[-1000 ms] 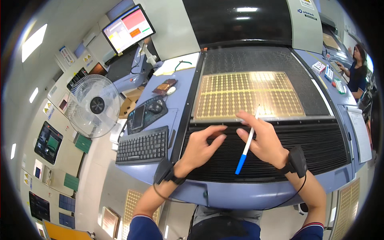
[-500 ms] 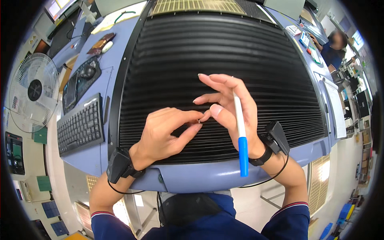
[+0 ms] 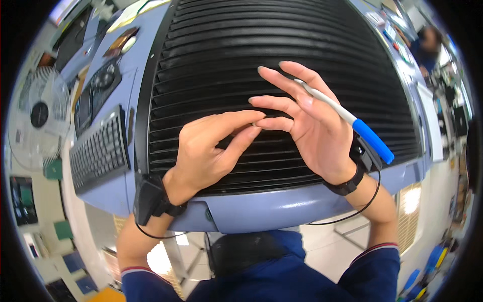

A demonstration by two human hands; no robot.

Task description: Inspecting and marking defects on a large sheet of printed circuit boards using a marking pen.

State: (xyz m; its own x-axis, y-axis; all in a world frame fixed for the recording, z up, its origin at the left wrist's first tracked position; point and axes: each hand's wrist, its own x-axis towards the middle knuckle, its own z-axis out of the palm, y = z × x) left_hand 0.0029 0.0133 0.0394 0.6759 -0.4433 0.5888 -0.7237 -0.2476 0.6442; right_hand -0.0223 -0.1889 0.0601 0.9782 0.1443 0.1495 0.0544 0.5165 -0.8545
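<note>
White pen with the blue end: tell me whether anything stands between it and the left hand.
Yes, the right hand does: the left hand reaches only its nearest outstretched finger, and the white pen lies beyond, held on the thumb side.

No words, numbers or signs can be read from here. On the keys of the black keyboard (image 3: 99, 151), any letters are too small and blurry to be made out, and the same is found on the white paper pad (image 3: 431, 121) at the right side and on the small blue and white box (image 3: 389, 31) near it. On the white pen (image 3: 334, 105) with the blue end, no writing can be made out.
</note>
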